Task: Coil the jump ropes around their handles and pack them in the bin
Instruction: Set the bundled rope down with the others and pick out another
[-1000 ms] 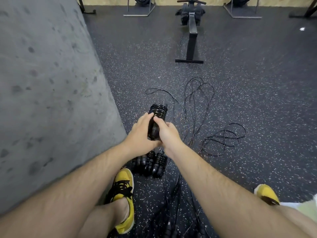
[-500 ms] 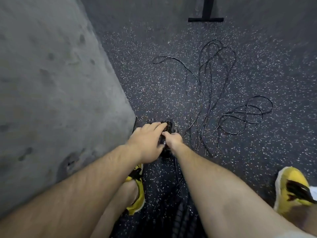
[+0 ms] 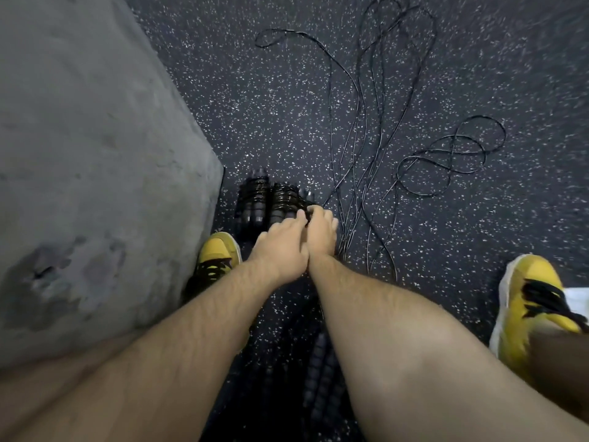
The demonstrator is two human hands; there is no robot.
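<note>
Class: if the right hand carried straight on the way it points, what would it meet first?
Probably the coiled jump rope bundle: the right hand seems to touch it at its fingertips, though depth is unclear.

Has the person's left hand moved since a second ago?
Yes. The left hand has dropped: earlier raised above the black coiled jump rope bundles beside the grey concrete wall, it now reaches down to them.

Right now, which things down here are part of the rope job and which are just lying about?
Job: coiled rope bundles, loose ropes, left hand, right hand. No bin in view.
Just there: yellow shoes, grey wall, speckled floor.
</note>
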